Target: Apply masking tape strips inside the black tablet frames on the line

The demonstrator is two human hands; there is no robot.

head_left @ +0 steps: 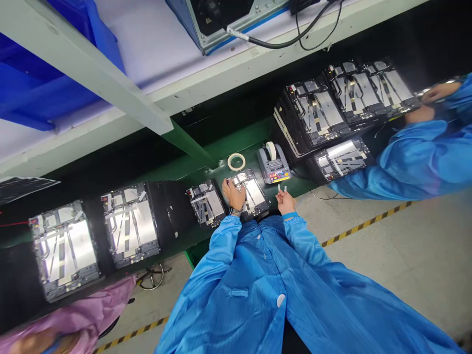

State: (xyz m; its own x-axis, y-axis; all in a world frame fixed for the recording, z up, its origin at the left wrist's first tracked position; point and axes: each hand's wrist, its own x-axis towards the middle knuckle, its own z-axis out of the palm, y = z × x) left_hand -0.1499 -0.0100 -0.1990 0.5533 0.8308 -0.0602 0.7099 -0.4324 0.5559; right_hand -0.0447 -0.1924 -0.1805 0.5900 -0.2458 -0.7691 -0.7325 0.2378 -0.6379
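Note:
My left hand lies on an opened flat electronic device, its fingers apart on the upper left part. The device shows a large silvery panel with dark strips across it. To its right, my right hand pinches short pale strips of tape, whose ends stick up from the fingertips. Just beyond that hand stands a grey tape dispenser with a pale roll on top. A loose tape roll lies flat behind the device. A similar opened device sits close on the left.
More opened devices lie at left and far left. Stacked devices stand at right, near a co-worker's blue sleeve. A pink sleeve shows lower left. Overhead, a pale shelf edge and post cross the view.

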